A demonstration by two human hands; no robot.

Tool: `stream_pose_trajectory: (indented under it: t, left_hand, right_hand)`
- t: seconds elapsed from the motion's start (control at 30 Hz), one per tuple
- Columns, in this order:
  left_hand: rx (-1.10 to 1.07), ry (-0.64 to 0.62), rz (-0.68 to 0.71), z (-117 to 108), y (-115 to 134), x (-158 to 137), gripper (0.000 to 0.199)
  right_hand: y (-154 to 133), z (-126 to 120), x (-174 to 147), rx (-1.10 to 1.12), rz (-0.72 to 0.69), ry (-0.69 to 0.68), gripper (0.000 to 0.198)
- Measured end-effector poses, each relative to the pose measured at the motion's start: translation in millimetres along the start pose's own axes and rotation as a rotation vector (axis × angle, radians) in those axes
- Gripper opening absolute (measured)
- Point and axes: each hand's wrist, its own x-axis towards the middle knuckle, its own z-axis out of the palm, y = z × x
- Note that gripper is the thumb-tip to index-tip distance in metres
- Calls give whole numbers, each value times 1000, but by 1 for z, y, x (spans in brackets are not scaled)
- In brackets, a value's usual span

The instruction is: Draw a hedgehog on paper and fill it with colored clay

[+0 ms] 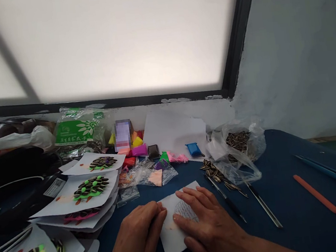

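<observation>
"What sort of place is this?"
"A craft corner: my table (284, 173) stands under a window (133, 40), and I have a drawn-on card (173, 242), loose seeds (215, 172), bright packets (139, 150), pens (226, 198) and seed pictures (91, 188)."
"Home or workshop?"
"I can't tell."

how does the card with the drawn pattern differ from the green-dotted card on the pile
The drawn card shows dark linework; the green-dotted card carries striped seeds and green dots. The drawn card lies on the blue tabletop, under the right hand; the green-dotted card rests on other cards, untouched. Both cards are white.
</observation>
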Motion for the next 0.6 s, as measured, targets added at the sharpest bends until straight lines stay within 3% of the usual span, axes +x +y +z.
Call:
stream_pose_trajectory:
  t: [0.23, 0.6]
  left_hand:
    - [-18, 0, -9, 0, 3, 1, 32]
    - [-21, 6, -4, -1, 2, -1, 32]
  right_hand:
    - [6, 9, -3, -14, -68, 55, 51]
    - [1, 3, 0, -60, -144, -21, 45]
